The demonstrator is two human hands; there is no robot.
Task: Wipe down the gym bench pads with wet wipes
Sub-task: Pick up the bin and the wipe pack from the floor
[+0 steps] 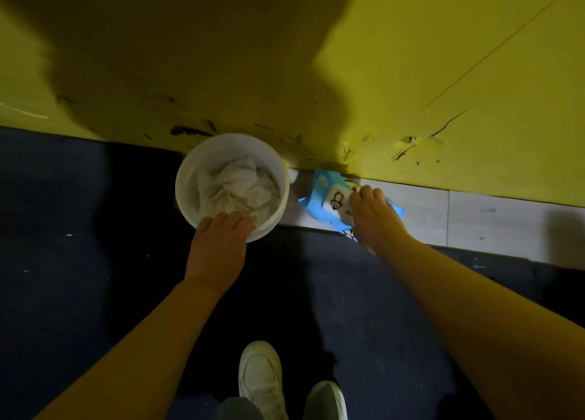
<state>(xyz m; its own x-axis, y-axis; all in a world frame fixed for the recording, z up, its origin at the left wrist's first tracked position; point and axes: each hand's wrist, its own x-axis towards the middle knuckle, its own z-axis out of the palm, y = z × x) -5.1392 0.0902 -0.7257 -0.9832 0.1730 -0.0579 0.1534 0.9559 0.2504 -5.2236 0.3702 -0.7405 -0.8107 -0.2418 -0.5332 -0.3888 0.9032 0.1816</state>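
Two hands down at floor level, against the foot of a yellow wall (443,55). Left hand (218,245) on the near rim of a white bucket (190,179), fingers curled over the edge and gripping it, fingertips just inside. Bucket upright on the dark floor (63,261), touching or just beside the wall's base, with crumpled white wipes (237,185) heaped inside, reaching close to the gripping fingers. Right hand (373,210) resting on a blue pack of wet wipes (323,198), fingers bent down onto the pack's top near its white label; whether pinching a flap or a wipe, cannot tell, since the back of the hand hides the fingertips. Pack lying flat on a pale grey strip (474,217) of floor along the wall, just right of the bucket, a narrow gap between them, one corner close to the wall. Scuffs and dark marks along the wall's lower edge, large shadow across its upper left. Both forearms bare, reaching forward from the bottom of the view. Two white shoes (262,384) on the dark floor between the arms, well apart from bucket and pack. No bench pad in view.
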